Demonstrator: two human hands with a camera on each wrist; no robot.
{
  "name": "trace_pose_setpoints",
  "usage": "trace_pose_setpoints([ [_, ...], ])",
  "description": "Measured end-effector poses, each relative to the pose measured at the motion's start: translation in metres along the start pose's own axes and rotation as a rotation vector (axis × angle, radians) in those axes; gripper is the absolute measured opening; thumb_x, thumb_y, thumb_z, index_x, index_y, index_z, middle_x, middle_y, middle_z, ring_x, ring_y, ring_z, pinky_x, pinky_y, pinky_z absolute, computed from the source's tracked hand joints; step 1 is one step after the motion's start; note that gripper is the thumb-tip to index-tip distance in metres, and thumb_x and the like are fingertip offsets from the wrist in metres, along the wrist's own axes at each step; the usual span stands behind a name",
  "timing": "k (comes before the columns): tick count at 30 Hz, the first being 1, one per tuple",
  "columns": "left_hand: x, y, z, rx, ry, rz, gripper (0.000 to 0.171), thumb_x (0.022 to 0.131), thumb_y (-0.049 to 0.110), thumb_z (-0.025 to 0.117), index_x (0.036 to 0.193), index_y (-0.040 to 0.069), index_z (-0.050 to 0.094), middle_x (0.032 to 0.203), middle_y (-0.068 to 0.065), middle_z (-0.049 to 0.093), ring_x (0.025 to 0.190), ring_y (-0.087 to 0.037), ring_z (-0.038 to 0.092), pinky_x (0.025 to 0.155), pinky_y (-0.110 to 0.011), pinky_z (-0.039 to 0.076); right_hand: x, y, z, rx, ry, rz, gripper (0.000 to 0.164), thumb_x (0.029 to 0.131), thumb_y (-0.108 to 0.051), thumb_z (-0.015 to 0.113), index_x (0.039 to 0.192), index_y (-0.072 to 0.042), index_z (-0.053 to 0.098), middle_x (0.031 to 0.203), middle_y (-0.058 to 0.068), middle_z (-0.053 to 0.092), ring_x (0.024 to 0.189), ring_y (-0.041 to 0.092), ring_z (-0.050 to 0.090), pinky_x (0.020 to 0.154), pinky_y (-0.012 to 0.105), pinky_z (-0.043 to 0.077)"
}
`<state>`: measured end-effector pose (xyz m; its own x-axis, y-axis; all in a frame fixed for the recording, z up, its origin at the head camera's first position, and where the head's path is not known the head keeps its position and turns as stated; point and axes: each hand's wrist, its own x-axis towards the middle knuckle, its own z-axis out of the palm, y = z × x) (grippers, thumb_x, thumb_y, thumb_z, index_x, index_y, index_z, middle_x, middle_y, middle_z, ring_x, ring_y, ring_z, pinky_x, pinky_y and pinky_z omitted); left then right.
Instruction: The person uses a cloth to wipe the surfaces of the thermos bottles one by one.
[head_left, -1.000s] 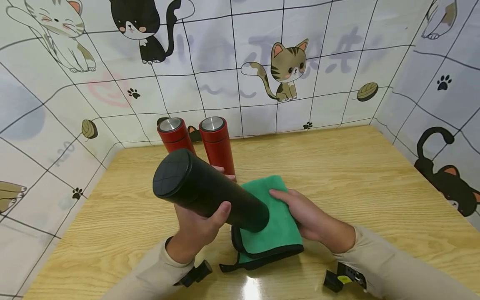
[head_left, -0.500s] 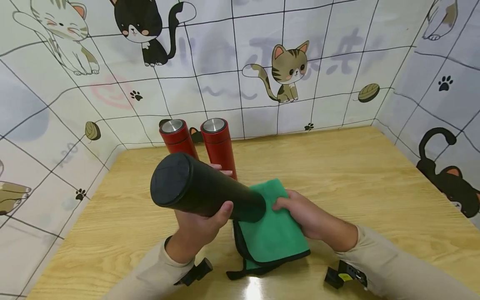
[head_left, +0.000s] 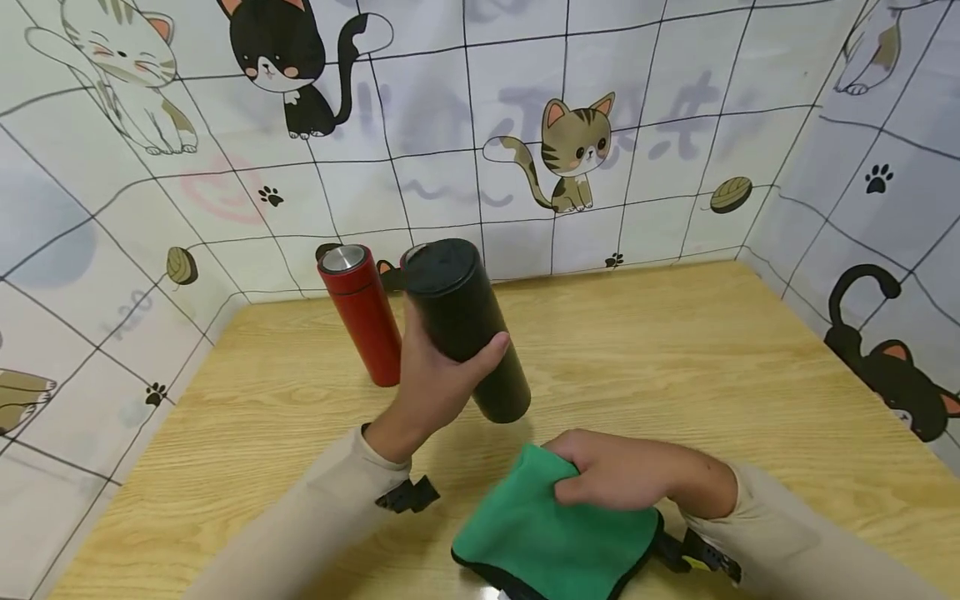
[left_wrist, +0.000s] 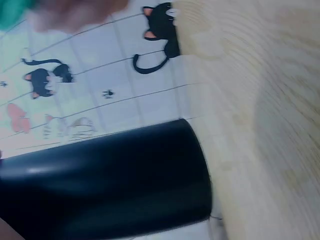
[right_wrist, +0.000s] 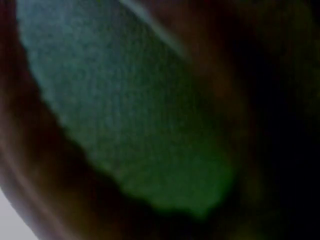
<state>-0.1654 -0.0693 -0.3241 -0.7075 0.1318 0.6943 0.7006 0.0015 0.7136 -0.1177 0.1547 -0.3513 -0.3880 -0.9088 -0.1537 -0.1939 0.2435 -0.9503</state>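
Note:
My left hand point(head_left: 438, 383) grips a black thermos bottle point(head_left: 472, 333) round its side, tilted slightly, its lid toward me. In the left wrist view the bottle point(left_wrist: 110, 180) lies across the lower left, its base end pointing right, apart from the wooden surface. My right hand point(head_left: 622, 471) pinches a green cloth point(head_left: 555, 533) with black edging, which hangs down near the table's front. The right wrist view is dark and blurred, with the cloth point(right_wrist: 125, 110) filling the space between the fingers.
A red thermos bottle point(head_left: 360, 317) with a silver lid stands at the back left of the wooden table point(head_left: 660, 358). Behind my black bottle a second red bottle is almost wholly hidden. Cat-patterned white walls point(head_left: 450, 100) enclose the back and sides.
The black bottle has moved away from the cloth, up and to the right, and become more upright. My right hand has drawn the cloth down toward the front edge.

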Motion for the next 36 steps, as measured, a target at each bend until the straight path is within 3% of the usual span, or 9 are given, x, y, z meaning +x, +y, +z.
trace_pose_setpoints([
  [5,0.014,-0.026,0.024,0.158,-0.101,-0.191,0.081,0.082,0.02,0.081,0.145,0.018,0.029,0.133,-0.001,0.055,0.119,-0.018,0.059,0.101,-0.047,0.051,-0.004,-0.01,0.004,-0.037,-0.054,-0.007,0.023,0.096,0.001,0.05,0.109,-0.009,0.065,0.084,-0.011,0.053,0.074,-0.004,0.049,0.069,0.013,0.042],
  [10,0.022,-0.046,0.044,0.2,-0.139,-0.288,0.084,0.083,0.028,0.081,0.147,0.019,0.028,0.136,0.0,0.053,0.122,-0.018,0.057,0.104,-0.048,0.049,-0.006,-0.01,0.003,-0.026,-0.084,-0.033,0.028,0.097,0.0,0.05,0.116,-0.013,0.065,0.094,-0.005,0.064,0.079,-0.004,0.052,0.074,0.013,0.045],
  [15,0.027,-0.059,0.055,0.189,-0.137,-0.327,0.084,0.083,0.029,0.081,0.147,0.022,0.027,0.138,0.0,0.052,0.124,-0.019,0.057,0.105,-0.05,0.049,-0.007,-0.011,0.003,-0.053,-0.088,-0.061,0.026,0.098,0.0,0.049,0.115,-0.013,0.064,0.092,-0.003,0.062,0.079,-0.006,0.052,0.074,0.013,0.046],
  [24,0.032,-0.073,0.062,0.182,-0.112,-0.378,0.086,0.084,0.031,0.081,0.148,0.024,0.025,0.139,0.0,0.052,0.125,-0.022,0.057,0.106,-0.054,0.047,-0.007,-0.011,0.004,-0.062,-0.063,-0.058,0.023,0.099,-0.002,0.05,0.112,-0.015,0.063,0.094,0.0,0.066,0.078,-0.006,0.054,0.072,0.013,0.048],
  [31,0.028,-0.073,0.06,0.206,-0.119,-0.362,0.095,0.081,0.033,0.083,0.152,0.027,0.021,0.144,0.001,0.049,0.13,-0.021,0.053,0.109,-0.054,0.045,-0.007,-0.01,0.005,-0.074,-0.049,-0.059,0.025,0.098,0.0,0.05,0.112,-0.015,0.064,0.093,-0.002,0.066,0.078,-0.006,0.053,0.071,0.013,0.047],
  [34,0.019,-0.064,0.051,0.243,-0.117,-0.374,0.099,0.083,0.036,0.081,0.156,0.031,0.016,0.151,0.002,0.044,0.14,-0.02,0.045,0.115,-0.055,0.038,-0.008,-0.012,0.003,-0.099,-0.037,-0.075,0.026,0.097,0.0,0.05,0.113,-0.016,0.064,0.095,-0.003,0.068,0.08,-0.005,0.055,0.073,0.014,0.048],
  [36,0.009,-0.054,0.041,0.26,-0.112,-0.365,0.092,0.087,0.035,0.078,0.157,0.029,0.019,0.155,0.0,0.043,0.145,-0.02,0.04,0.118,-0.054,0.034,-0.01,-0.015,0.001,-0.114,-0.027,-0.093,0.027,0.097,0.0,0.05,0.113,-0.017,0.065,0.095,-0.002,0.068,0.081,-0.005,0.055,0.073,0.015,0.049],
])
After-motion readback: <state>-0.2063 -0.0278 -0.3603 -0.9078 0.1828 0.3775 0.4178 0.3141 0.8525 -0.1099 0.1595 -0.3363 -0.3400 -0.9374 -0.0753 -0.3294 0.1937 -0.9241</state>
